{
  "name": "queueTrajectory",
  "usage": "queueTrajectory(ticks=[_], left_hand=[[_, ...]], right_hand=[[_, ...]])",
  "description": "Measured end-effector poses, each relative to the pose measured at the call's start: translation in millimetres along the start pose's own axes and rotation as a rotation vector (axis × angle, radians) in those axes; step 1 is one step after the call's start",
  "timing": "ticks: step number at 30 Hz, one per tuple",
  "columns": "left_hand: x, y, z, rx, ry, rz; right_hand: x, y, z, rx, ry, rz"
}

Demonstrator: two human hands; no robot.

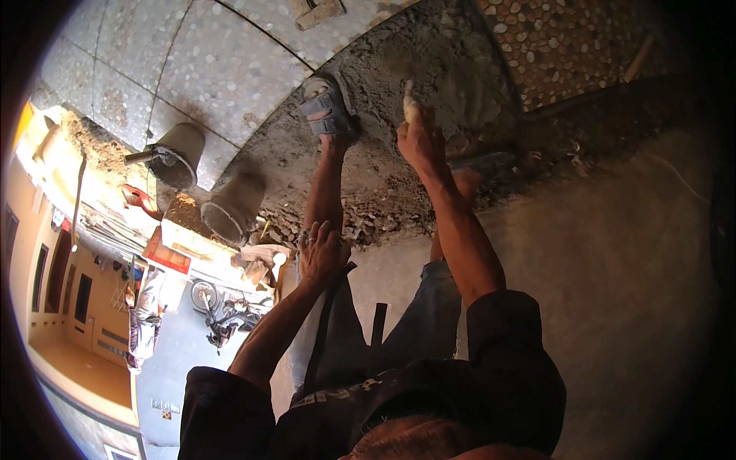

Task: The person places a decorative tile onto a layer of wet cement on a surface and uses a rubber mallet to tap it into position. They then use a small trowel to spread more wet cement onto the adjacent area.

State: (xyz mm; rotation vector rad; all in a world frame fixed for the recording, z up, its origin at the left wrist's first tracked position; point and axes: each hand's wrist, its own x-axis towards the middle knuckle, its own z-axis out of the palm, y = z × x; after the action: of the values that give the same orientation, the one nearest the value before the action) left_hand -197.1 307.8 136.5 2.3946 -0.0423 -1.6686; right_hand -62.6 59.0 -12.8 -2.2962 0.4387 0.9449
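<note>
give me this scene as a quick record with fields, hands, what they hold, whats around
left hand: resting open on the person's left knee, holding nothing
right hand: raised over the mortar patch, fingers closed on a pale handle; the tool's working end cannot be made out
foot: grey sandal at the mortar's edge
nearby: two buckets on their sides, pebble floor, rubble

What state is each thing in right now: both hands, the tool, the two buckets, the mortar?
Right hand: grip closed on a pale tool handle, raised over the mortar.
Left hand: open, resting flat on the knee.
Mortar pile: loose grey heap on the ground.
Two buckets: standing beside the mortar; contents not visible.
Sandalled foot: planted at the pile's edge.
</note>
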Motion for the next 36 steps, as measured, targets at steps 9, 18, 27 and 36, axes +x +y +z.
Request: queueTrajectory(ticks=[9,18,27,36], left_hand=[[-2.6,-2.6,7.4,0.028,0.006,0.019],[0.9,3.7,7.6,0.075,0.019,0.037],[0.0,2.7,9.2,0.062,0.022,0.035],[-3.2,6.8,5.4,0.106,0.030,0.021]], right_hand=[[90.7,80.6,-62.6,-0.068,0.249,0.050],[116.2,74.3,-50.2,0.036,0.210,0.244],[84.4,104.9,-55.0,0.000,0.209,0.205],[43.3,183.4,-69.1,-0.225,-0.126,0.030]])
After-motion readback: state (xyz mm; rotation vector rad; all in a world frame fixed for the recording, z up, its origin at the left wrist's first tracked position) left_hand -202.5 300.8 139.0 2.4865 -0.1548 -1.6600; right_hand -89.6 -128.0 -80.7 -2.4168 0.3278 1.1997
